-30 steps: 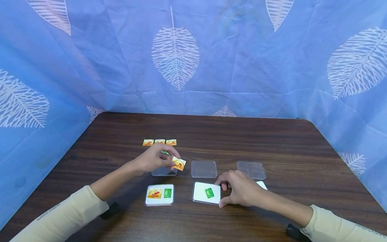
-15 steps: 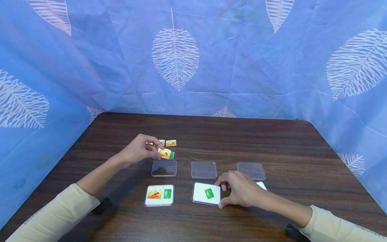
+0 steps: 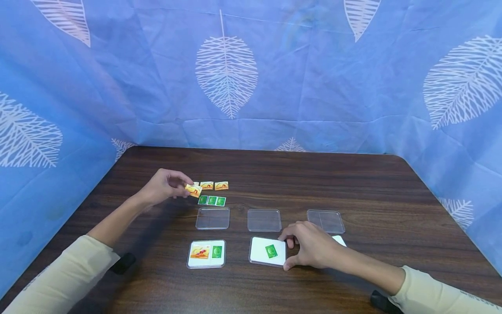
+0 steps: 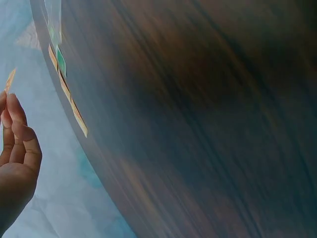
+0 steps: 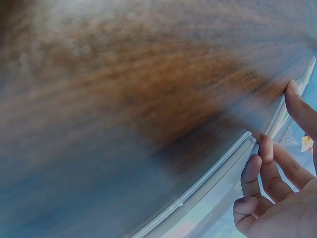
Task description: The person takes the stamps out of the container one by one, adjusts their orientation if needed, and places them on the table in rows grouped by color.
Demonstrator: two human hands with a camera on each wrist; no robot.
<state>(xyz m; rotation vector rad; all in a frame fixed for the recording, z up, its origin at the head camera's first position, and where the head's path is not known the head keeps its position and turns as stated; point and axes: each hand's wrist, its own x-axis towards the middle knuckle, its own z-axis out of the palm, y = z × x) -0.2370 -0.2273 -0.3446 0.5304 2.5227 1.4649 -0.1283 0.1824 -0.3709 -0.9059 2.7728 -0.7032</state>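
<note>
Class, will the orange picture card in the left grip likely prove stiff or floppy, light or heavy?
The orange picture card is probably light: it looks thin edge-on in the left wrist view. It seems fairly stiff, projecting without obvious droop from the left grip.

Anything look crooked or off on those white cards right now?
Yes: the small green rectangular piece on the middle white rectangular card sits askew, while the left card's green piece lies straight. No damage stands out. The far-right white card is mostly hidden behind the right hand.
</note>
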